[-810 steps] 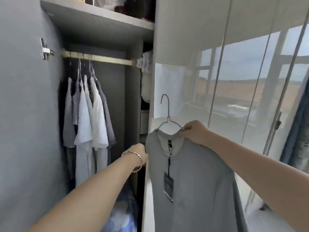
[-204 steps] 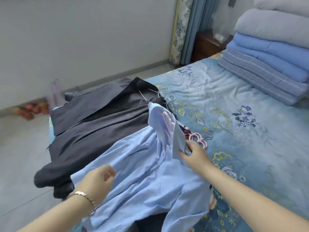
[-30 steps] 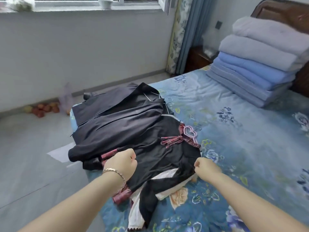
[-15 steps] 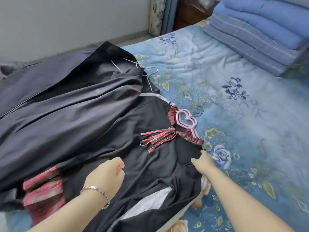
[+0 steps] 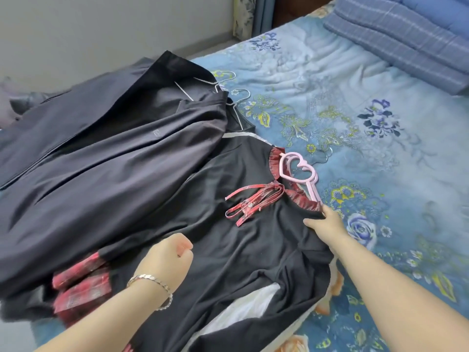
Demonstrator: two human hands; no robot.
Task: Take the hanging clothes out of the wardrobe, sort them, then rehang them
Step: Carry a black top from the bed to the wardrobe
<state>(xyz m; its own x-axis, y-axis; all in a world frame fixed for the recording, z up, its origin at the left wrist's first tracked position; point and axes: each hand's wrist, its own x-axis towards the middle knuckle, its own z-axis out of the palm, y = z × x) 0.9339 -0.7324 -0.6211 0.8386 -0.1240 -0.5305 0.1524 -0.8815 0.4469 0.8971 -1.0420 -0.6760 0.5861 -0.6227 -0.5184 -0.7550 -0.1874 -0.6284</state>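
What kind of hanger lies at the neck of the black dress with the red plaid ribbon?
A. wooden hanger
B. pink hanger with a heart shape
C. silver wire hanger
B: a pink heart-shaped hanger sticks out at the neck of the black dress.

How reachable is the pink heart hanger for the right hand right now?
Probably yes. The right hand rests on the black dress at its collar, just beside the stem of the pink heart hanger. The hanger lies uncovered on top, with nothing across it.
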